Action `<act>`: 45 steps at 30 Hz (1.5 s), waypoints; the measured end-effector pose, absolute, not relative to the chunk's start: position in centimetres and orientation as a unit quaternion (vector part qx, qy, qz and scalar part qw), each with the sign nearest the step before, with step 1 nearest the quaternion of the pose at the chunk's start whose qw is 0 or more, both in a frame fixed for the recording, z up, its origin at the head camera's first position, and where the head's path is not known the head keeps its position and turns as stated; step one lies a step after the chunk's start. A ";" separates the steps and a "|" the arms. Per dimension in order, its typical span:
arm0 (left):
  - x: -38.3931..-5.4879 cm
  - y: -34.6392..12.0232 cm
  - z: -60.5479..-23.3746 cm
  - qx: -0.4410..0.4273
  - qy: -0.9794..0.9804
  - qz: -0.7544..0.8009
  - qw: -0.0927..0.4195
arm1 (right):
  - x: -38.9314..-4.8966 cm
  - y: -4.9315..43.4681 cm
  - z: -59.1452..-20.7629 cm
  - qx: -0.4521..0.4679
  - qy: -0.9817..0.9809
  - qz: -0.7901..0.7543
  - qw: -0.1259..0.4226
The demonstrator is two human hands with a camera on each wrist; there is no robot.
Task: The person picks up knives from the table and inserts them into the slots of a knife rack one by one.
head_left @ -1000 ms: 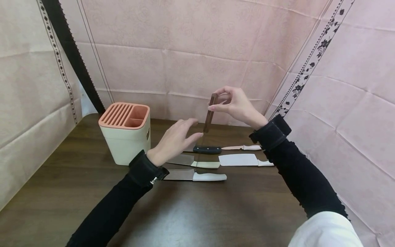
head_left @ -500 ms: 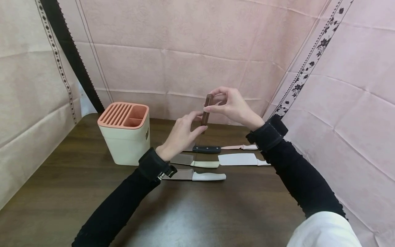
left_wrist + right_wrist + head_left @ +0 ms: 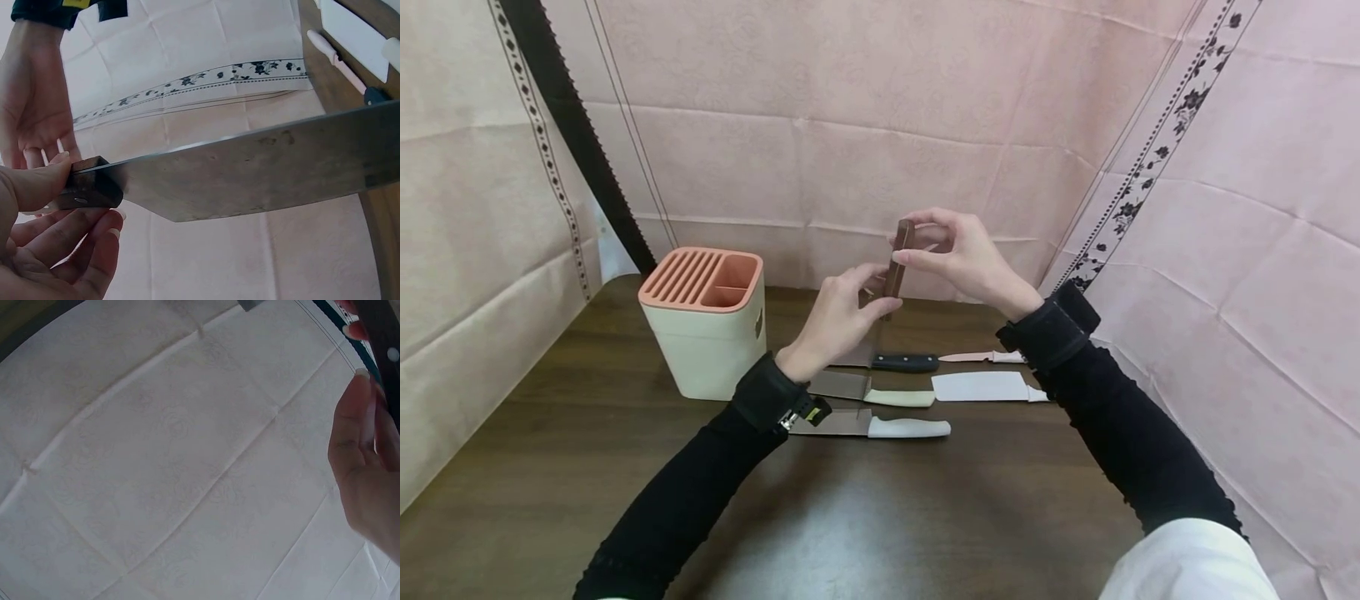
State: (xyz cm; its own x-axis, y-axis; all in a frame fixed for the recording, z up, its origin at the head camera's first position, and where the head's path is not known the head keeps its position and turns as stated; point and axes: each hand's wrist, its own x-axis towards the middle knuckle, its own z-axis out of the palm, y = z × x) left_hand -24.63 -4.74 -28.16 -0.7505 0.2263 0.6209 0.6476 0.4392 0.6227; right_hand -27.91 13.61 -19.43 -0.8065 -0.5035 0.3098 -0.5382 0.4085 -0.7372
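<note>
Left hand [image 3: 835, 315] and right hand [image 3: 966, 252] are pinching the brown-handled knife [image 3: 894, 279], holding it at three o'clock from the knife block [image 3: 700, 350]; if either is loosening early, the blade [image 3: 250, 174] could be twisting free.

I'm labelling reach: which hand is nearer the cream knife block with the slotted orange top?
The left hand, to the right of the knife block, not touching it; the right hand is farther right, pinching a brown wooden handle near its top.

no lettering or number can be read, the dark mark [image 3: 759, 323] on the knife block [image 3: 706, 358] being too small.
</note>
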 end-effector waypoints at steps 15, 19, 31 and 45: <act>-25.1 -7.3 -24.8 -0.229 -0.814 -0.474 0.246 | -27.7 15.0 -22.5 0.335 -0.862 0.381 0.019; -25.4 -8.0 -23.8 -0.220 -0.816 -0.475 0.247 | -27.9 15.3 -23.4 0.334 -0.866 0.371 0.002; -26.4 -10.0 -20.9 -0.178 -0.809 -0.501 0.252 | -28.3 15.5 -24.8 0.344 -0.871 0.349 -0.037; -26.6 -12.9 -16.3 -0.138 -0.805 -0.497 0.292 | -28.8 15.6 -25.9 0.332 -0.873 0.349 -0.072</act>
